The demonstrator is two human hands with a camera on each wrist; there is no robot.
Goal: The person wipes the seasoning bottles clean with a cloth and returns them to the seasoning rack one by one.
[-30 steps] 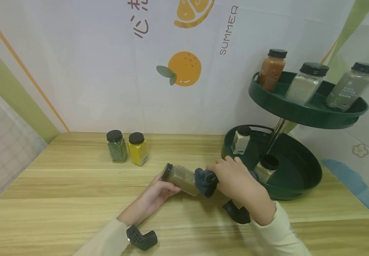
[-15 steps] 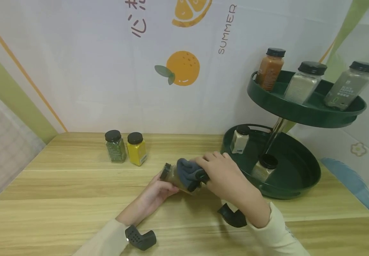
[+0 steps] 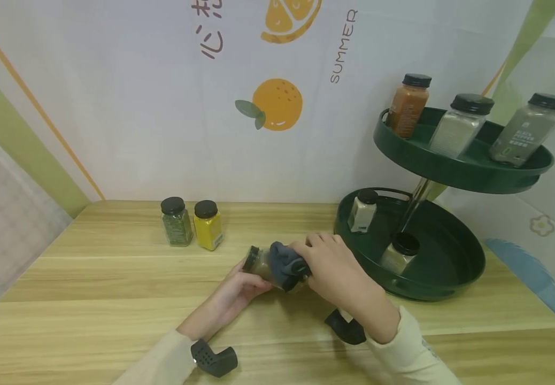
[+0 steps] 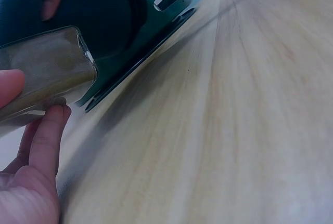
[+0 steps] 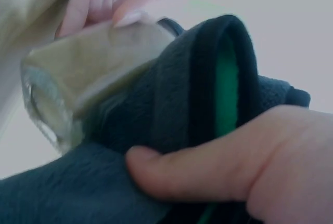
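A clear spice jar (image 3: pixel 262 265) with a black lid and brownish contents lies tilted in my left hand (image 3: pixel 240 291), lid toward the upper left. Thumb and fingers grip its sides; in the left wrist view the jar's base end (image 4: pixel 47 63) is above the tabletop. My right hand (image 3: pixel 337 270) holds a folded dark blue-grey cloth (image 3: pixel 284 263) over the jar's side, covering much of it in the head view. Seen from the right wrist, the thumb presses the cloth (image 5: pixel 171 89), whose dark edging shows a green inside, alongside the jar.
A green jar (image 3: pixel 178 227) and a yellow jar (image 3: pixel 207 227) stand at the table's back left. On the right rises a two-tier dark green rack (image 3: pixel 451 174): several jars sit on its tiers, including a black pepper jar (image 3: pixel 523 133). A patterned curtain (image 3: pixel 162 133) hangs behind.
My right hand has moved left, carrying the cloth from the jar's base end onto its side. My left hand and the jar stay in nearly the same place.
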